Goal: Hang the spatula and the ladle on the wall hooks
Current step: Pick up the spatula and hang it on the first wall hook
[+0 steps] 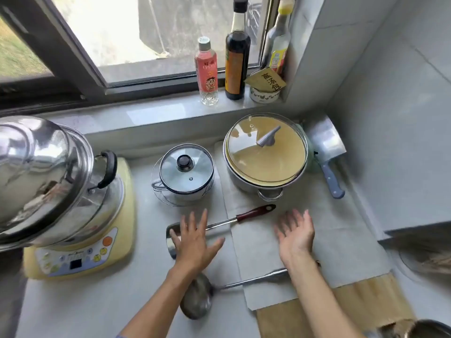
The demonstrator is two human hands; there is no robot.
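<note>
A steel spatula with a dark red handle lies on the counter in front of the pots, its handle pointing right. My left hand hovers flat and open over its blade, hiding most of it. A steel ladle lies nearer to me, with its bowl under my left forearm and its long handle running right beneath my right wrist. My right hand is open, palm turned left, above the white paper to the right of the spatula handle. No wall hooks are in view.
A small lidded pot and a large pot with a glass lid stand behind the spatula. A cleaver leans at the right wall. A steel pot on a yellow induction cooker fills the left. Bottles stand on the windowsill.
</note>
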